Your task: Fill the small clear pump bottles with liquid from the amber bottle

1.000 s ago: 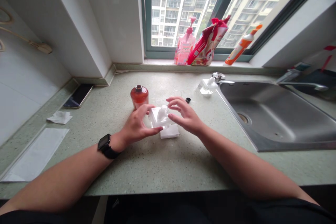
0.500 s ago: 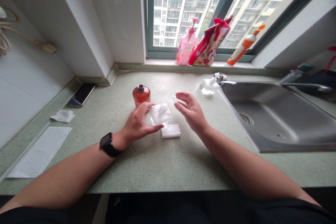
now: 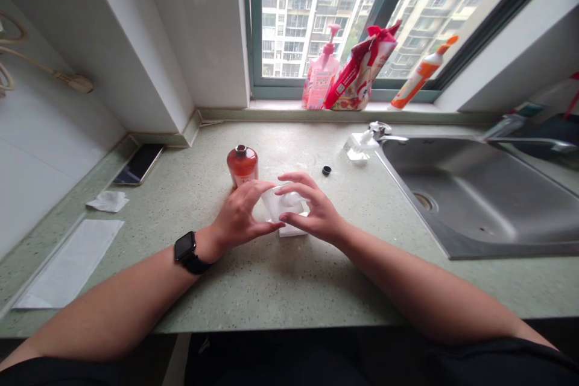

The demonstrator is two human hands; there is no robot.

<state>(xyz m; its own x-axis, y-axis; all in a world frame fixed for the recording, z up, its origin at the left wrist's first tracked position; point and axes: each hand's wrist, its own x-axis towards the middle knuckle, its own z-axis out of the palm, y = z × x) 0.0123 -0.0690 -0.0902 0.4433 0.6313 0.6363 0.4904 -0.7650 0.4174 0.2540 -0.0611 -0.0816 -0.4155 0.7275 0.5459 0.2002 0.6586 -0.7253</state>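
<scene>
A clear square container (image 3: 272, 204) with white, tissue-like material at its top is between my hands. My left hand (image 3: 242, 214) grips its left side, thumb in front and fingers behind. My right hand (image 3: 314, 208) curves round the right side and top, its thumb reaching across the front and hiding part of the container. Beneath its front edge lies a folded white tissue (image 3: 292, 231). Just behind my left hand stands an amber bottle (image 3: 242, 167) with its neck uncapped. A small black cap (image 3: 326, 170) rests on the counter beyond my right hand.
A clear block-like piece with a white pump (image 3: 359, 148) stands beside the steel sink (image 3: 479, 193). Left on the counter (image 3: 253, 289) are a phone (image 3: 139, 164), a crumpled tissue (image 3: 107, 201) and a flat white sheet (image 3: 70, 262). A pink pump bottle (image 3: 321, 78) stands on the sill.
My right hand has moved left and closed in on the container. The black cap it was hiding now shows. My left hand stays at the container.
</scene>
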